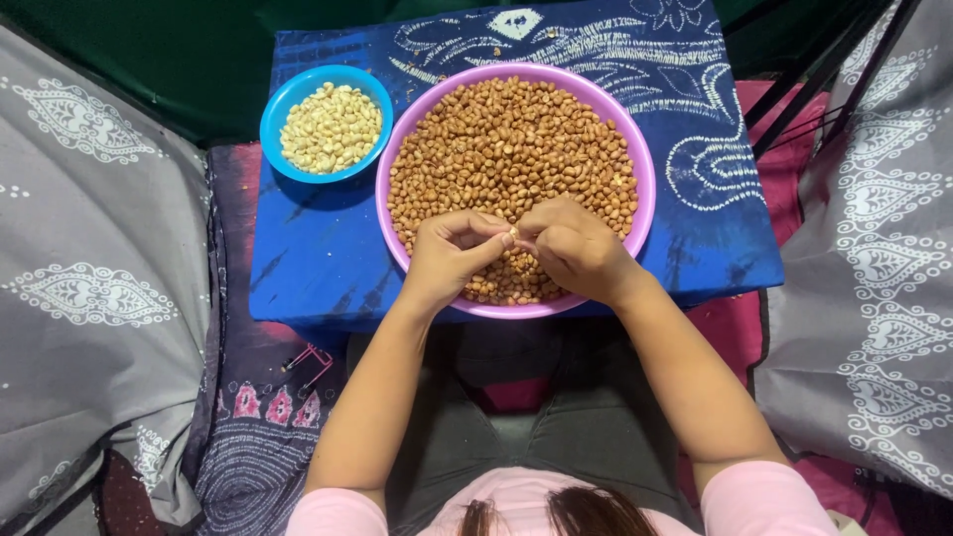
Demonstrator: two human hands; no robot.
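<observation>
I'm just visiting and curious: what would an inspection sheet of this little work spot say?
Surface: small table under a blue patterned cloth.
Job's things: purple bowl of brown-skinned peanuts; blue bowl of pale skinned peanuts.
Clutter: a few specks on the cloth beyond the purple bowl.
Hands: left hand and right hand meet over the purple bowl, pinching one pale peanut.
Cables: nothing seen.
Surroundings: grey patterned fabric on both sides.

No packages, no labels, no signs, no screens in view
</observation>
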